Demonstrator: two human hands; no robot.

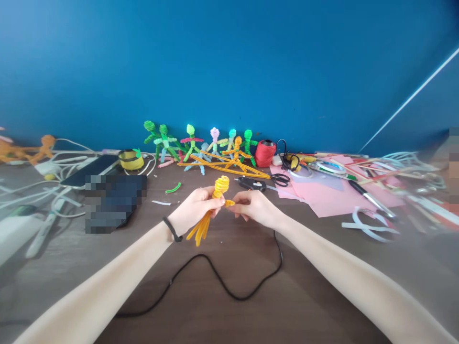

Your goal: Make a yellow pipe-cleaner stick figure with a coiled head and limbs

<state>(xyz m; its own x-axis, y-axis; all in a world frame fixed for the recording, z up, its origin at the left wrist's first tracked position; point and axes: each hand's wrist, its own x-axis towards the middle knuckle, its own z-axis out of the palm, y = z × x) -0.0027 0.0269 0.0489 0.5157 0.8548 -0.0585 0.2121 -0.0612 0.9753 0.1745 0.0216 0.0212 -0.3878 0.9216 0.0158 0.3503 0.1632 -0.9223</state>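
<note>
My left hand (196,209) is closed around a yellow pipe-cleaner figure (211,210), gripping it just under its coiled yellow head. Loose orange-yellow strands hang down from that grip. My right hand (253,206) pinches the short orange arm piece sticking out to the figure's right. Both hands hover above the brown table (229,315), close together. Behind them stands a row of finished pipe-cleaner figures (201,143) in green, pink, blue and orange.
A black glue gun (252,183) lies just behind my hands, its cable (222,282) looping toward me. Scissors (280,179), a red spool (265,153), pink paper (322,196) and a marker (371,199) sit right. A phone (89,171) and white cables (32,191) lie left.
</note>
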